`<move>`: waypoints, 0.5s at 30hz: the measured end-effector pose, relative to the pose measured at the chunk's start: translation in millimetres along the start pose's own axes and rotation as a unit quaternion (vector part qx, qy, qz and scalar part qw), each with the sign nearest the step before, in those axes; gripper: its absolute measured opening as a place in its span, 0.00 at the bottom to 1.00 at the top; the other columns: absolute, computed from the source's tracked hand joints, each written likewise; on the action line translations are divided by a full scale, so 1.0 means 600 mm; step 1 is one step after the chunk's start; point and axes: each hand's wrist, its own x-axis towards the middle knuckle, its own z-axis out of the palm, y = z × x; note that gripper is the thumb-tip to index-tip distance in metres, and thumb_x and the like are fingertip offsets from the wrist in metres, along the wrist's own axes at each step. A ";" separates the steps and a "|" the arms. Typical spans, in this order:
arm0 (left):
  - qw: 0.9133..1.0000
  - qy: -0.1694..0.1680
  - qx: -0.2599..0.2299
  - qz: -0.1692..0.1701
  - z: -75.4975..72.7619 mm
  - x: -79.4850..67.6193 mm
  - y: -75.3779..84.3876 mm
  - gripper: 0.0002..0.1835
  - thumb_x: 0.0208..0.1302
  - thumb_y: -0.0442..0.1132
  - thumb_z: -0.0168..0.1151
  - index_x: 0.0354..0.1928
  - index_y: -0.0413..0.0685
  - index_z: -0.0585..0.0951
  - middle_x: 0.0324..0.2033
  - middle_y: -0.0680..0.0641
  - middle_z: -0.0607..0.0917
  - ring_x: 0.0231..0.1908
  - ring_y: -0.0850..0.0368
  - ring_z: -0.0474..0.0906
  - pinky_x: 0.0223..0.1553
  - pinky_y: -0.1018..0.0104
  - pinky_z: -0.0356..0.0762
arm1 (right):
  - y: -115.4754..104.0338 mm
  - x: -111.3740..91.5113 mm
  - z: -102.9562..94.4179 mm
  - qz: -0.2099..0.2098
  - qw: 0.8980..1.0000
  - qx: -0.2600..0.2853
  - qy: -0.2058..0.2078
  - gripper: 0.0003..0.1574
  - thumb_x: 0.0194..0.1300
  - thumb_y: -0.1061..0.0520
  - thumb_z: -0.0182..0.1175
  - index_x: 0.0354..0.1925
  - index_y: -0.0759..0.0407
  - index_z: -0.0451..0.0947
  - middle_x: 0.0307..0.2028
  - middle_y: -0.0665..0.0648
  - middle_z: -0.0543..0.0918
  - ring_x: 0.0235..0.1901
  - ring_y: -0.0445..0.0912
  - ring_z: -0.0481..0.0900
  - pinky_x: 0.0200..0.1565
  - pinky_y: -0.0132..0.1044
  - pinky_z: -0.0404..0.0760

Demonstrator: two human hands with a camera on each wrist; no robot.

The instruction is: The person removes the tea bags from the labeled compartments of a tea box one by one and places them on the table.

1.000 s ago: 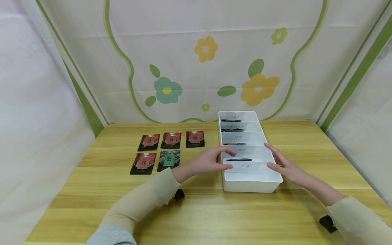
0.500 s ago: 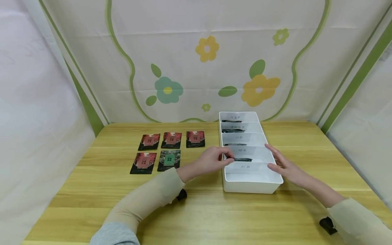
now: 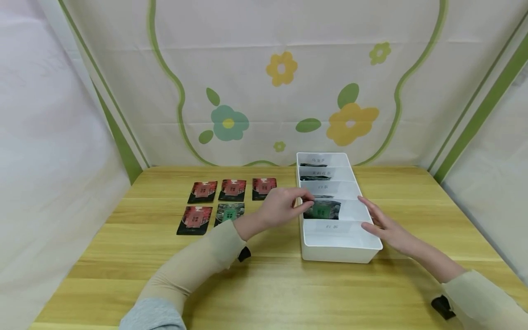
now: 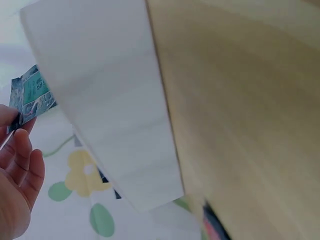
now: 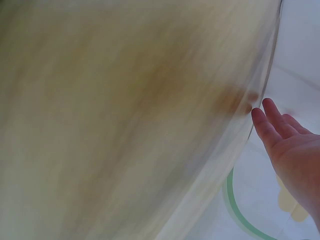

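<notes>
My left hand [image 3: 280,208] reaches over the left rim of a long white divided box [image 3: 342,254] and pinches the corner of a black tea packet with a green label [image 3: 325,211]. This packet stands raised in the second compartment from the front, its label showing. In the left wrist view, thumb and fingers grip the packet [image 4: 35,92] above the box edge. At the box's right side, my right hand [image 3: 387,227] rests straight fingers against the rim; the right wrist view shows those fingertips [image 5: 257,116] right at the wall.
Left of the box lie several red-and-black tea packets [image 3: 195,220] and one green-labelled packet [image 3: 229,212], partly behind the left forearm. Dark packets [image 3: 315,178] stand in the rear compartments, whose dividers carry printed labels. A floral cloth [image 3: 239,82] hangs behind the table.
My left hand has closed its fingers on the green-labelled packet in the second compartment and drawn it upward, so its face now shows. The right hand has stayed at the box's side.
</notes>
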 end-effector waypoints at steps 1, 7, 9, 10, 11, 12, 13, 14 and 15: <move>1.000 0.007 0.006 0.008 -0.006 0.002 0.001 0.04 0.67 0.38 0.63 0.41 0.49 0.84 0.34 0.54 0.86 0.18 0.69 0.66 0.20 0.75 0.63 | 0.000 0.000 0.000 -0.001 1.000 0.002 0.000 0.45 0.74 0.61 0.51 0.77 0.54 0.38 0.74 0.70 0.39 0.65 0.79 0.44 0.56 0.74 0.50; 0.998 0.032 0.031 0.049 -0.045 0.004 0.006 0.05 0.66 0.36 0.64 0.42 0.48 0.84 0.35 0.53 0.87 0.17 0.69 0.67 0.20 0.77 0.63 | 0.000 0.000 0.001 -0.002 1.000 0.008 -0.002 0.45 0.74 0.62 0.51 0.77 0.54 0.38 0.74 0.70 0.38 0.66 0.79 0.43 0.56 0.75 0.49; 0.997 0.039 0.033 0.056 -0.060 0.002 0.007 0.05 0.65 0.35 0.64 0.42 0.47 0.84 0.35 0.52 0.87 0.17 0.68 0.66 0.19 0.77 0.63 | 0.000 0.000 0.001 -0.001 1.000 0.009 -0.003 0.45 0.74 0.61 0.51 0.77 0.54 0.38 0.74 0.70 0.37 0.66 0.79 0.42 0.56 0.75 0.48; 0.997 0.041 0.032 0.057 -0.068 0.000 0.007 0.05 0.65 0.35 0.64 0.42 0.47 0.84 0.35 0.52 0.87 0.17 0.68 0.66 0.19 0.76 0.63 | -0.001 0.000 0.001 -0.001 1.000 0.008 -0.003 0.45 0.74 0.61 0.51 0.78 0.54 0.38 0.74 0.70 0.37 0.66 0.79 0.42 0.56 0.75 0.48; 0.997 0.044 0.032 0.056 -0.075 -0.002 0.006 0.05 0.66 0.35 0.64 0.42 0.47 0.84 0.35 0.52 0.87 0.16 0.68 0.65 0.19 0.76 0.63 | -0.001 -0.001 0.001 -0.001 1.000 0.008 -0.003 0.45 0.74 0.61 0.51 0.78 0.53 0.37 0.74 0.70 0.37 0.66 0.79 0.42 0.56 0.75 0.48; 0.997 0.048 0.032 0.055 -0.084 -0.005 0.006 0.06 0.66 0.35 0.64 0.43 0.47 0.84 0.35 0.52 0.87 0.16 0.68 0.65 0.20 0.75 0.64 | -0.001 -0.001 0.001 -0.001 1.000 0.008 -0.003 0.45 0.74 0.61 0.51 0.78 0.53 0.37 0.74 0.70 0.37 0.66 0.79 0.42 0.56 0.75 0.49; 0.997 0.052 0.031 0.053 -0.092 -0.008 0.005 0.06 0.66 0.35 0.64 0.43 0.47 0.84 0.34 0.52 0.87 0.16 0.68 0.65 0.20 0.75 0.64 | -0.001 -0.001 0.001 -0.001 1.000 0.007 -0.003 0.45 0.74 0.61 0.50 0.78 0.53 0.37 0.74 0.70 0.37 0.65 0.79 0.43 0.56 0.75 0.49; 0.997 0.056 0.032 0.050 -0.099 -0.012 0.003 0.06 0.66 0.34 0.64 0.43 0.46 0.84 0.33 0.52 0.86 0.16 0.68 0.65 0.20 0.74 0.65 | -0.001 -0.001 0.001 -0.002 1.000 0.005 -0.002 0.45 0.74 0.61 0.50 0.78 0.53 0.37 0.74 0.70 0.37 0.65 0.79 0.44 0.56 0.75 0.50; 0.997 0.058 0.033 0.046 -0.107 -0.016 0.002 0.05 0.66 0.35 0.64 0.42 0.47 0.84 0.31 0.53 0.85 0.17 0.68 0.65 0.20 0.74 0.65 | -0.001 0.000 0.001 -0.002 1.000 0.004 -0.002 0.45 0.74 0.61 0.50 0.78 0.53 0.37 0.74 0.70 0.37 0.65 0.78 0.45 0.56 0.74 0.51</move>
